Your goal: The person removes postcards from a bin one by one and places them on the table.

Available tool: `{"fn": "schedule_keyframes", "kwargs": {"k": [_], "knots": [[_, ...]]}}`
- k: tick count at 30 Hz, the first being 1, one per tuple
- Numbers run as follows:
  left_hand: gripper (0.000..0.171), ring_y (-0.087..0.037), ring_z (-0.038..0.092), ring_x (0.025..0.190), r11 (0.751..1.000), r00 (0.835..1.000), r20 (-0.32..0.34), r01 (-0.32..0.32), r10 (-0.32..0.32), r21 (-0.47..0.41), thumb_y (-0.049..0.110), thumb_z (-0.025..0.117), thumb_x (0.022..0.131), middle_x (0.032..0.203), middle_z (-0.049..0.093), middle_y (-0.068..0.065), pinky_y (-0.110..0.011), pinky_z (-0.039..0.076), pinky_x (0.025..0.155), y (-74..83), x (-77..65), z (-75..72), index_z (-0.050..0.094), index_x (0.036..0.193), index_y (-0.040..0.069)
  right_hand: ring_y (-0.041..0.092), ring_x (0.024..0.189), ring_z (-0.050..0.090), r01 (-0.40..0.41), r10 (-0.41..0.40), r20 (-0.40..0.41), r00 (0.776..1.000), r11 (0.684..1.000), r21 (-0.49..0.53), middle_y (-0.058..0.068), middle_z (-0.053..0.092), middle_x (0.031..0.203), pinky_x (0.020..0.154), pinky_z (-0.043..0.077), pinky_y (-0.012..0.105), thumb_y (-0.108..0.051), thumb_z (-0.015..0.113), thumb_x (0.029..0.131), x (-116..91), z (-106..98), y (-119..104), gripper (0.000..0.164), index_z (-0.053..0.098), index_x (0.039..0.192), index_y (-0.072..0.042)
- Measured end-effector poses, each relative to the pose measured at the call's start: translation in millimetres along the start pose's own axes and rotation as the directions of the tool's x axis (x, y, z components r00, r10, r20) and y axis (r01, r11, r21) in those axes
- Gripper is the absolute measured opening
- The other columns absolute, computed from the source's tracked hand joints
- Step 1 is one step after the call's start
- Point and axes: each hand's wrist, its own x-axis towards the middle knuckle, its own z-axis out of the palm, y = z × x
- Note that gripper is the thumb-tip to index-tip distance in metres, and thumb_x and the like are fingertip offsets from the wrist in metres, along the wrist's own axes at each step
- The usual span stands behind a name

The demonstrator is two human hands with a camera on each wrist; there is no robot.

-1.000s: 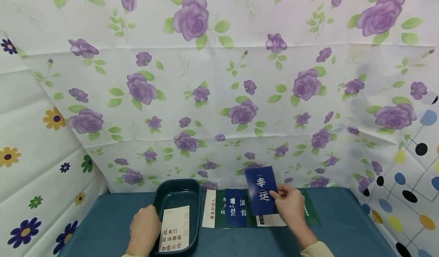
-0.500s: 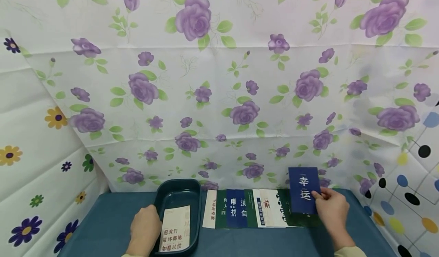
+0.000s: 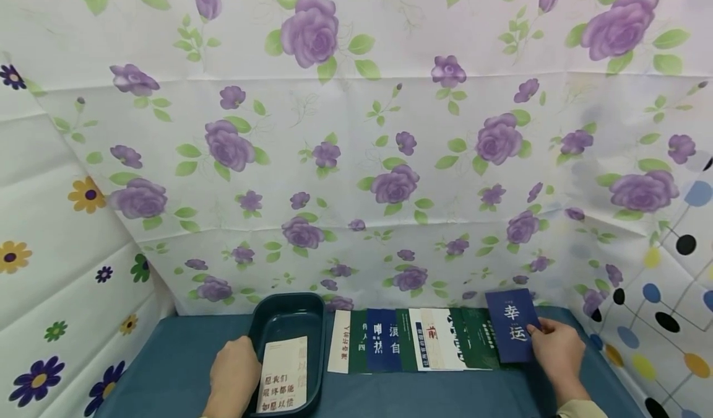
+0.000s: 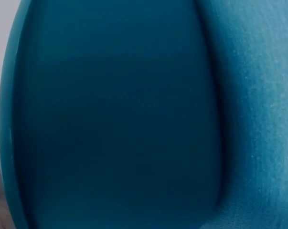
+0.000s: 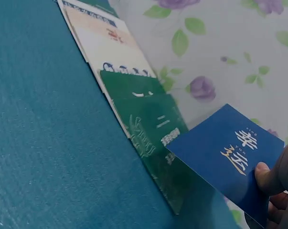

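Note:
My right hand (image 3: 559, 351) pinches a blue card (image 3: 509, 326) with white characters by its right edge. In the right wrist view the card (image 5: 229, 157) is tilted just above the end of a row of overlapping cards, over a green card (image 5: 148, 129). My left hand (image 3: 236, 368) grips the left rim of a dark teal tray (image 3: 322, 343); its fingers are mostly hidden. Inside the tray lies a cream card (image 3: 284, 371) with dark red characters. The left wrist view is filled by the tray's outer wall (image 4: 120, 119).
Between tray and right hand, the overlapping row includes a cream card (image 3: 338, 343), a blue card (image 3: 381, 340), a white card (image 3: 440, 343) and green cards (image 3: 473, 347). A teal cloth (image 3: 379, 396) covers the table. Flower-patterned sheeting (image 3: 356, 158) rises behind.
My right hand has carried the blue card rightward past the white card, then lowered it to the row's right end. The left hand and tray have stayed in place.

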Motion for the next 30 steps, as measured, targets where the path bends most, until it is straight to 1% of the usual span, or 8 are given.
{"fn": "schedule_keyframes", "kwargs": {"k": [6, 13, 20, 23, 25, 27, 28, 30], "knots": [[0.011, -0.037, 0.060, 0.071, 1.000, 1.000, -0.011, -0.010, 0.010, 0.001, 0.005, 0.062, 0.078, 0.078, 0.060, -0.019, -0.050, 0.048, 0.056, -2.5, -0.1, 0.0, 0.061, 0.085, -0.004, 0.039, 0.099, 0.053, 0.007, -0.006, 0.036, 0.999, 1.000, -0.011, 0.019, 0.062, 0.103, 0.087, 0.036, 0.056, -0.023, 0.064, 0.085, 1.7, 11.1, 4.2, 0.039, 0.061, 0.114, 0.003], [0.013, -0.038, 0.060, 0.071, 1.000, 1.000, -0.001, -0.014, 0.014, 0.001, 0.005, 0.061, 0.078, 0.080, 0.061, -0.020, -0.051, 0.048, 0.056, -1.9, -0.2, 0.7, 0.061, 0.086, -0.004, 0.040, 0.097, 0.053, 0.006, -0.004, 0.064, 0.998, 0.999, -0.037, 0.022, 0.061, 0.105, 0.086, 0.037, 0.056, -0.022, 0.064, 0.086, 5.8, 22.5, 9.5, 0.039, 0.061, 0.113, 0.005], [0.009, -0.036, 0.060, 0.069, 1.000, 1.000, -0.007, -0.020, 0.020, 0.001, 0.004, 0.061, 0.078, 0.077, 0.060, -0.018, -0.050, 0.048, 0.055, -2.2, -0.2, 1.4, 0.061, 0.084, -0.003, 0.041, 0.096, 0.052, 0.004, 0.004, 0.112, 0.994, 0.997, -0.073, 0.021, 0.062, 0.101, 0.087, 0.035, 0.058, -0.023, 0.066, 0.084, 4.7, 28.1, 15.0, 0.037, 0.063, 0.109, 0.004], [0.010, -0.036, 0.060, 0.069, 1.000, 1.000, -0.013, -0.019, 0.019, 0.008, 0.004, 0.062, 0.077, 0.076, 0.061, -0.018, -0.050, 0.048, 0.055, -2.1, 0.5, 2.5, 0.061, 0.083, -0.003, 0.041, 0.092, 0.054, -0.017, 0.031, 0.121, 0.992, 0.993, -0.114, 0.022, 0.062, 0.101, 0.078, 0.041, 0.054, -0.023, 0.067, 0.083, 3.7, 30.7, 16.4, 0.037, 0.064, 0.107, 0.005], [0.010, -0.036, 0.060, 0.068, 1.000, 1.000, -0.016, -0.019, 0.019, 0.008, 0.005, 0.062, 0.077, 0.076, 0.060, -0.018, -0.050, 0.048, 0.054, -2.2, 0.7, 2.7, 0.061, 0.083, -0.003, 0.038, 0.086, 0.057, -0.023, 0.043, 0.127, 0.991, 0.988, -0.153, 0.022, 0.062, 0.099, 0.067, 0.046, 0.048, -0.023, 0.068, 0.082, 4.4, 32.3, 16.1, 0.036, 0.064, 0.105, 0.005], [0.010, -0.036, 0.060, 0.068, 1.000, 1.000, -0.015, -0.018, 0.018, 0.007, 0.004, 0.062, 0.077, 0.075, 0.060, -0.018, -0.049, 0.048, 0.054, -2.2, 0.8, 2.6, 0.061, 0.083, -0.003, 0.035, 0.080, 0.059, -0.020, 0.045, 0.137, 0.990, 0.984, -0.178, 0.022, 0.063, 0.097, 0.059, 0.047, 0.044, -0.023, 0.068, 0.082, 5.1, 33.4, 14.7, 0.035, 0.065, 0.103, 0.005], [0.010, -0.036, 0.060, 0.068, 1.000, 1.000, -0.015, -0.020, 0.020, 0.006, 0.004, 0.062, 0.077, 0.075, 0.060, -0.018, -0.049, 0.048, 0.054, -2.3, 0.7, 2.5, 0.061, 0.083, -0.003, 0.035, 0.077, 0.060, -0.013, 0.040, 0.140, 0.989, 0.982, -0.187, 0.022, 0.063, 0.095, 0.057, 0.047, 0.043, -0.022, 0.068, 0.081, 5.5, 33.6, 13.7, 0.034, 0.065, 0.102, 0.005], [0.009, -0.036, 0.060, 0.068, 1.000, 1.000, -0.018, -0.024, 0.024, 0.004, 0.004, 0.062, 0.077, 0.075, 0.060, -0.018, -0.049, 0.048, 0.054, -2.6, 0.8, 2.8, 0.061, 0.082, -0.003, 0.034, 0.075, 0.060, 0.000, 0.028, 0.141, 0.990, 0.981, -0.194, 0.022, 0.063, 0.092, 0.058, 0.047, 0.043, -0.020, 0.068, 0.080, 5.6, 33.7, 11.9, 0.033, 0.064, 0.100, 0.006]]}}
